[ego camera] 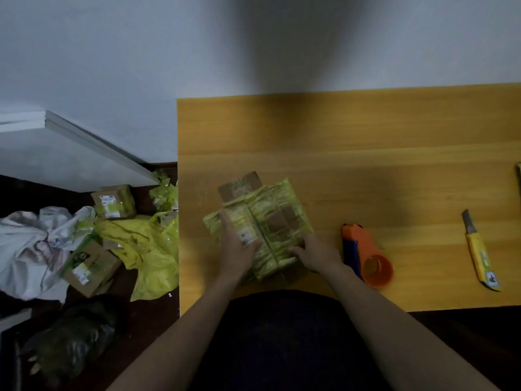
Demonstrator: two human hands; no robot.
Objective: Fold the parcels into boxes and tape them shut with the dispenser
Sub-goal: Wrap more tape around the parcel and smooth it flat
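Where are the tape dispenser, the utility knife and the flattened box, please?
tape dispenser (366,256): head view, orange body.
utility knife (479,253): head view, yellow handle.
flattened box (265,221): head view, taped middle panel.

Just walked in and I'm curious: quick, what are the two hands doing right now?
Left hand: open, fingers flat, pressing on the cardboard parcel.
Right hand: fingers curled at the parcel's near edge, apparently gripping it.

One flattened cardboard parcel wrapped in yellow-green tape (260,225) on the table, one orange-and-blue tape dispenser (366,256), one yellow utility knife (479,252), two taped cardboard boxes (114,201) (90,266) on the floor.
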